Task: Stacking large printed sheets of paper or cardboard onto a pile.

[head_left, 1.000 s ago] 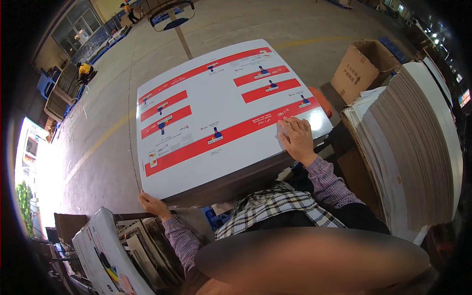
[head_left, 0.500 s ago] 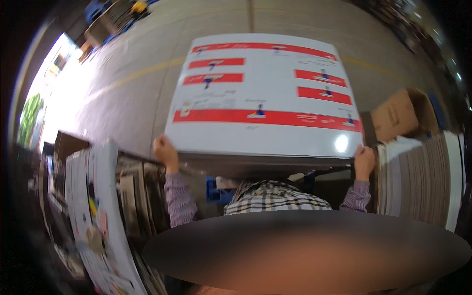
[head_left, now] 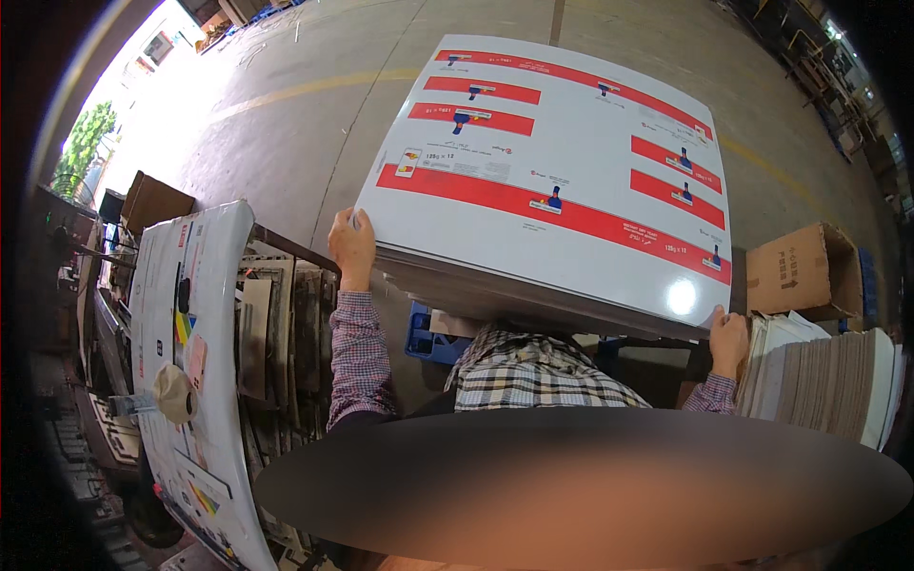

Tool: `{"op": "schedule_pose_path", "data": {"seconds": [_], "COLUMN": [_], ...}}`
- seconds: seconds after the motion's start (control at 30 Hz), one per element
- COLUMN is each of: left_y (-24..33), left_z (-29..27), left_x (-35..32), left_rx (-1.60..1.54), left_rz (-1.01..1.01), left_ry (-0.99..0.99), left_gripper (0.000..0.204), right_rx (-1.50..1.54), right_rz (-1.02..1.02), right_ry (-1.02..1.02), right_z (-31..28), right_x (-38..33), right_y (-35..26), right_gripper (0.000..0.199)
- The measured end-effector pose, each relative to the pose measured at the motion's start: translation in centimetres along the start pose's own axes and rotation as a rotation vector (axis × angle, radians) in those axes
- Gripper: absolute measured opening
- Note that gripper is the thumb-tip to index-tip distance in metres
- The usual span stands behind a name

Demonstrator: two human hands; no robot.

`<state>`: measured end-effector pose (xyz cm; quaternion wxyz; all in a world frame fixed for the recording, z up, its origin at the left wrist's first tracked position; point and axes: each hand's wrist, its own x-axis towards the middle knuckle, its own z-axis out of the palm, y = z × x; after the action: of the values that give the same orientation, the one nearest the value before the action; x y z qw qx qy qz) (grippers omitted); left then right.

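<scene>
In front of me lies a large white printed cardboard sheet (head_left: 581,171) with red bands, on top of a stack of brown-edged sheets (head_left: 476,285). My left hand (head_left: 353,249) grips its near left corner, fingers curled over the edge with the thumb on top. At the near right corner, my right hand (head_left: 729,341) is closed on the same sheet. The fingers under the edge are partly hidden. How many sheets each hand pinches I cannot tell.
To the left stands a white printed panel (head_left: 152,314) over upright brown boards (head_left: 271,324); a beige roll (head_left: 175,394) rests on it. At right are an open brown carton (head_left: 790,274) and a pile of grey boards (head_left: 819,381). A blue pallet (head_left: 428,333) shows below the stack.
My view has turned, so the sheet and both hands appear farther right, the sheet slanting down to the right. Both hands keep hold of its near corners.
</scene>
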<state>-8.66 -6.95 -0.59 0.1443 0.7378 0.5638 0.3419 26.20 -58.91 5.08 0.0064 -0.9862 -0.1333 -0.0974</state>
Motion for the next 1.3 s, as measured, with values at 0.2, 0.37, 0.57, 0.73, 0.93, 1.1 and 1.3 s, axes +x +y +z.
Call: {"op": "schedule_pose_path", "data": {"seconds": [0.2,0.37,0.57,0.73,0.93,1.1,1.3], "left_y": [0.2,0.2,0.0,-0.4,-1.1,-0.4,-0.3], "left_z": [-1.0,-0.5,-0.1,0.0,-0.3,0.0,0.3], "left_x": [-0.7,-0.7,-0.5,-0.5,-1.0,-1.2,-1.0], "left_rx": [0.053,0.077,0.033,-0.032,-0.099,-0.033,-0.001], "left_rz": [0.044,0.043,0.104,0.106,0.084,0.085,0.14], "left_ry": [0.018,0.019,0.056,0.027,0.027,0.045,0.111], "left_gripper": [0.032,0.031,0.033,0.035,0.035,0.034,0.031], "right_rx": [-0.171,-0.151,-0.165,0.269,1.08,0.496,0.012], "right_rz": [0.008,0.016,-0.036,0.075,0.214,0.108,0.023], "right_ry": [-0.052,-0.126,-0.077,-0.06,0.106,-0.181,-0.079], "right_z": [-0.1,-0.3,-1.7,0.1,1.9,1.5,0.5], "right_x": [0.0,0.8,1.8,4.3,2.2,2.0,2.4], "right_y": [-0.1,0.3,0.5,5.0,4.1,3.0,1.6], "right_gripper": [0.048,0.049,0.056,0.056,0.038,0.033,0.045]}}
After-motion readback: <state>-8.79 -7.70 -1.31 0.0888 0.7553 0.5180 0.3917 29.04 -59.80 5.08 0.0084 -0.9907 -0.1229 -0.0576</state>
